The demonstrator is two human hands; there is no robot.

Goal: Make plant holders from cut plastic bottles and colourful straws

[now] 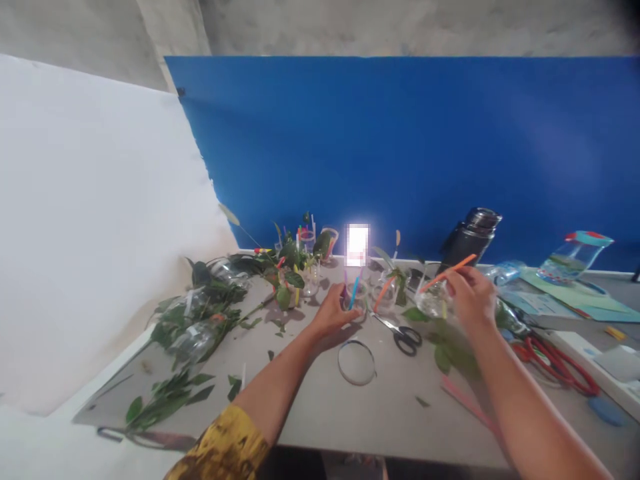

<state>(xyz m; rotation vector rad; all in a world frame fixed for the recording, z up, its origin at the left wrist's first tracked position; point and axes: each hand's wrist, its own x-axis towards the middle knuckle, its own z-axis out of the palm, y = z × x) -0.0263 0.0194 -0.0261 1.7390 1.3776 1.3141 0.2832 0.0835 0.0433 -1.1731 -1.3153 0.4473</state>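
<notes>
1. Cup [363, 299] with a blue straw [355, 292] stands on the table [320, 400], left hand [334, 312] curled around its side.
2. Right hand [471, 295] pinches an orange straw [434, 283] between closed fingertips.
3. Scissors [399, 329] lie between the hands.

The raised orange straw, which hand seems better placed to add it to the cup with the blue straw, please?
Probably the right hand: it holds the orange straw, while the left hand holds the cup.

Straw [465, 262], apparently smooth plastic; glossy flask [466, 241].
</notes>
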